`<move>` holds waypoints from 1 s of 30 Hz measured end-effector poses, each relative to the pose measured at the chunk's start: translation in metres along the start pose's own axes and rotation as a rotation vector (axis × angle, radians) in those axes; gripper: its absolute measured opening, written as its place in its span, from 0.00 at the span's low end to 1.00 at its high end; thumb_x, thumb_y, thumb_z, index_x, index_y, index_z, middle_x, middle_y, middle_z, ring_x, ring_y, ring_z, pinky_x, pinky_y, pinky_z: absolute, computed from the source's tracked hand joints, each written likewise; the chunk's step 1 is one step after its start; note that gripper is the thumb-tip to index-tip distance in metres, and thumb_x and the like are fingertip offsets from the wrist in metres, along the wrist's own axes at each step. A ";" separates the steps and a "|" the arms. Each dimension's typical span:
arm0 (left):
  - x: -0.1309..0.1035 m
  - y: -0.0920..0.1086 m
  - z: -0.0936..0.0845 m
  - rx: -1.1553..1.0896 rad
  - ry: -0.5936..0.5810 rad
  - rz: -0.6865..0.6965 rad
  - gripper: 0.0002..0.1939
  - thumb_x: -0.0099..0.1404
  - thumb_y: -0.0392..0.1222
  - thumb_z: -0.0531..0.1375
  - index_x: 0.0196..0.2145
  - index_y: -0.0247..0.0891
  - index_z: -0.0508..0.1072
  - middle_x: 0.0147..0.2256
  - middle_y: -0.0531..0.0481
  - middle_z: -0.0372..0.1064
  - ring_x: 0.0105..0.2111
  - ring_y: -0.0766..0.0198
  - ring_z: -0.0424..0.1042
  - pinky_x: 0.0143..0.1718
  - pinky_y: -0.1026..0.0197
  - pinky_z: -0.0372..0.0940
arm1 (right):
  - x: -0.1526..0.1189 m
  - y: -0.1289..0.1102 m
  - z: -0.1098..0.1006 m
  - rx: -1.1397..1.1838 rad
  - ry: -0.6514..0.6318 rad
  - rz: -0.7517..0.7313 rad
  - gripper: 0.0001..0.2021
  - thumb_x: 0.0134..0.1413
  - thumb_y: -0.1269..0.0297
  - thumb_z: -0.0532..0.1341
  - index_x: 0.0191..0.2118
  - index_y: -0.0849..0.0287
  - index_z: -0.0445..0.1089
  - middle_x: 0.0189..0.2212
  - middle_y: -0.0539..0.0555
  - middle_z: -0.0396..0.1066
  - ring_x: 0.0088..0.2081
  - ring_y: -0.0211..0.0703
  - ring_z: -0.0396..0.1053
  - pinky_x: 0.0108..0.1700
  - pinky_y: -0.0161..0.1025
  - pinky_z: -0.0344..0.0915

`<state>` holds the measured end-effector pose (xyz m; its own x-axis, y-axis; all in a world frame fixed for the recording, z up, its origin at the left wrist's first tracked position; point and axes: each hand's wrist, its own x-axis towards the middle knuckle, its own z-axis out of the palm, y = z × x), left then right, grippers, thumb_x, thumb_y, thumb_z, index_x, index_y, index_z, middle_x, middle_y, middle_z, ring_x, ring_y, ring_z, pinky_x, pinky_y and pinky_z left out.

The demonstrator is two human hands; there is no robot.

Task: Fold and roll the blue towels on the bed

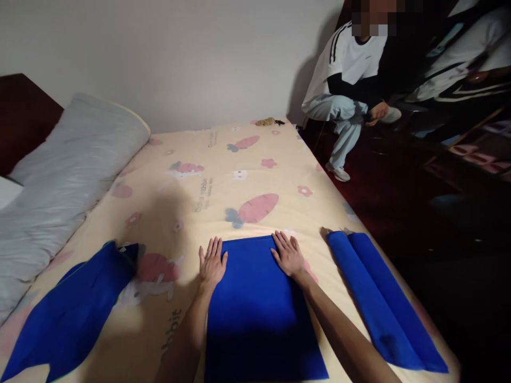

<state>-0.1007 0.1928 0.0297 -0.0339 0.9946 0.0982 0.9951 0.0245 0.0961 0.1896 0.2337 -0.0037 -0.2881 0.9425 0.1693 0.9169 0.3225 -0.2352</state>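
A blue cloth (255,303) lies flat in front of me on the bed, its far edge folded or squared off straight. My left hand (213,264) rests flat at its far left corner, fingers stretched out and the thumb on the cloth's edge. At the far right corner lies my right hand (288,254), also flat, with its fingertips on the cloth. To the left, a loose, rumpled piece of blue fabric (75,314) with thin green edging is spread out. Two long blue rolls of cloth (375,303) sit side by side on the right.
The bed (223,170) wears a cream sheet printed with carrots and rabbits. A grey pillow (80,154) borders its left side, and a small tan object (264,122) lies at the far edge. Beyond the right edge, a person (347,85) sits above the dark floor (371,186).
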 end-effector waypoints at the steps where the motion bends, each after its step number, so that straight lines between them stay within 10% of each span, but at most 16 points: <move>1: 0.001 0.007 -0.003 0.005 0.026 0.005 0.29 0.72 0.46 0.42 0.68 0.43 0.44 0.68 0.47 0.46 0.69 0.57 0.42 0.68 0.37 0.31 | 0.001 -0.008 -0.001 -0.004 0.023 0.026 0.30 0.67 0.58 0.43 0.71 0.58 0.34 0.68 0.58 0.48 0.68 0.52 0.45 0.67 0.59 0.39; 7: 0.001 0.058 0.004 -0.092 0.047 0.245 0.29 0.70 0.36 0.41 0.68 0.37 0.45 0.68 0.46 0.48 0.68 0.62 0.43 0.68 0.48 0.43 | 0.008 -0.071 0.000 0.137 -0.039 -0.202 0.29 0.63 0.69 0.45 0.70 0.63 0.43 0.68 0.58 0.46 0.69 0.46 0.42 0.66 0.51 0.46; 12: -0.002 0.071 0.022 -0.139 0.011 0.243 0.28 0.70 0.38 0.43 0.67 0.39 0.48 0.67 0.46 0.51 0.67 0.62 0.48 0.67 0.48 0.48 | 0.008 -0.079 0.007 0.165 -0.095 -0.220 0.27 0.66 0.64 0.46 0.68 0.60 0.50 0.66 0.57 0.54 0.68 0.46 0.47 0.66 0.50 0.46; 30: -0.011 -0.004 0.003 0.004 -0.041 -0.026 0.29 0.72 0.53 0.41 0.67 0.44 0.48 0.69 0.47 0.44 0.68 0.57 0.43 0.66 0.37 0.40 | -0.010 0.012 -0.003 0.023 -0.040 0.011 0.29 0.67 0.58 0.43 0.70 0.58 0.38 0.68 0.56 0.48 0.69 0.49 0.41 0.66 0.59 0.43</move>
<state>-0.1043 0.1817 0.0247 -0.0565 0.9969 0.0551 0.9942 0.0511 0.0945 0.2039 0.2277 -0.0054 -0.2896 0.9485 0.1284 0.9134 0.3139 -0.2592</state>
